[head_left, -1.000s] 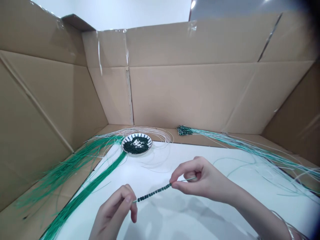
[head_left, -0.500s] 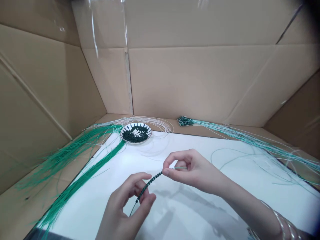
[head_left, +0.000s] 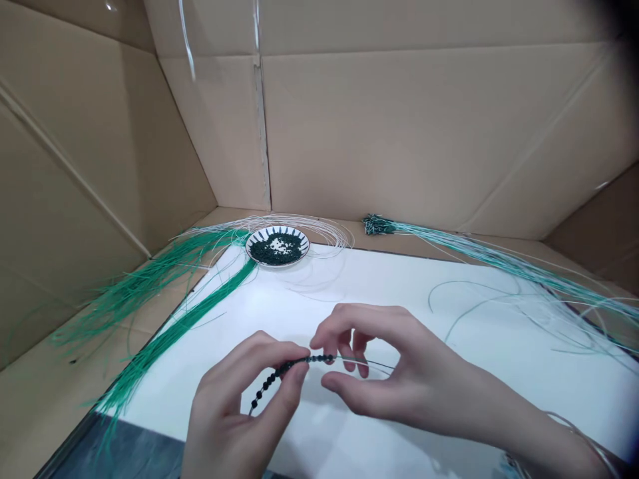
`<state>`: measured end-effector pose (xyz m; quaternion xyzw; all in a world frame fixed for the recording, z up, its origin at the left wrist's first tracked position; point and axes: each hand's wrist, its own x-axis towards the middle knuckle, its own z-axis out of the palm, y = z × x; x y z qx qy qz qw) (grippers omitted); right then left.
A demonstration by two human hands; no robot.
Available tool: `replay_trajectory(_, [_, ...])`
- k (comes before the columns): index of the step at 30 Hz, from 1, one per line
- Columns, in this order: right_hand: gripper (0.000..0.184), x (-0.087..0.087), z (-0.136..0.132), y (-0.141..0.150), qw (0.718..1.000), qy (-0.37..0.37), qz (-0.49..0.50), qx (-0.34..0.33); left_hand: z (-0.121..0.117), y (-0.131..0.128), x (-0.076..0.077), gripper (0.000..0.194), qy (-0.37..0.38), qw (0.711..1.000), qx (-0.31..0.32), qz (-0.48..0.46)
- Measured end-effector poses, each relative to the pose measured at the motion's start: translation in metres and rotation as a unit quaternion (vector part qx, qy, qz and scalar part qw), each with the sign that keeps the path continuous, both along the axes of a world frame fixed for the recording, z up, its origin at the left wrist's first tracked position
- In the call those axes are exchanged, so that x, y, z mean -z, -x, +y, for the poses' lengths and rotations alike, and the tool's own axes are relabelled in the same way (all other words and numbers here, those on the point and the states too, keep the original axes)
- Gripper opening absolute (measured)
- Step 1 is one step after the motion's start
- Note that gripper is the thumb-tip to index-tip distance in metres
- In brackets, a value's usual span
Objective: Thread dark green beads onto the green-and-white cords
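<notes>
a stiff, thin, glossy line threaded with small round dark-green beads forms the beaded strand (head_left: 294, 365), which curves gently between the 2 hands, held in the air above a smooth white sheet (head_left: 389, 279). the left hand (head_left: 239, 399) pinches it between thumb and curled fingers, with its beaded tail hanging out at about 7 o'clock. the line runs toward the right hand (head_left: 399, 372) at 3 o'clock, and its bare end passes through the curled fingers (head_left: 347, 356). the right thumb and index finger stand slightly apart around the line, and i cannot tell whether they grip it. roughly 12 beads show; others may be hidden by the left fingers. at 11 o'clock sits 1 round white plate (head_left: 254, 241) with a dark patterned rim, heaped with loose green beads (head_left: 276, 249). at 10 o'clock lie 2 long bundles of green strands (head_left: 174, 339), and at 2 o'clock lies 1 bundle of teal-and-white strands (head_left: 499, 263), its far end crowded with beads (head_left: 379, 225). folded corrugated cardboard walls (head_left: 399, 133) rise behind everything.
</notes>
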<state>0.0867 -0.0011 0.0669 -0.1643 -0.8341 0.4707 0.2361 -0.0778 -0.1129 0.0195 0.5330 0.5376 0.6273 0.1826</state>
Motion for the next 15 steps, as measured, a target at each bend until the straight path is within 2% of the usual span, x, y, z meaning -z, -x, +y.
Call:
replay_trajectory(5, [0.013,0.0059,-0.006,0.0023,0.996,-0.051,0.068,0.006,-0.0033,0.0082,-0.0011,0.03,0.002,0.997,0.038,0.062])
replay_trajectory(7, [0.013,0.0064,-0.0071,0.003,0.994,-0.059,0.087,0.014,-0.0038,0.009,-0.0002,0.032,0.004,0.998,0.019,0.066])
replay_trajectory(10, [0.017,0.006,-0.0075,0.0038,0.994,-0.056,0.092,0.025,-0.0033,0.0065,0.0018,0.03,-0.006,0.999,-0.001,0.041])
replay_trajectory(15, [0.016,0.0088,-0.0062,0.0042,0.995,-0.043,0.083,0.024,-0.0023,0.0058,-0.0013,0.027,-0.007,0.998,0.03,0.058])
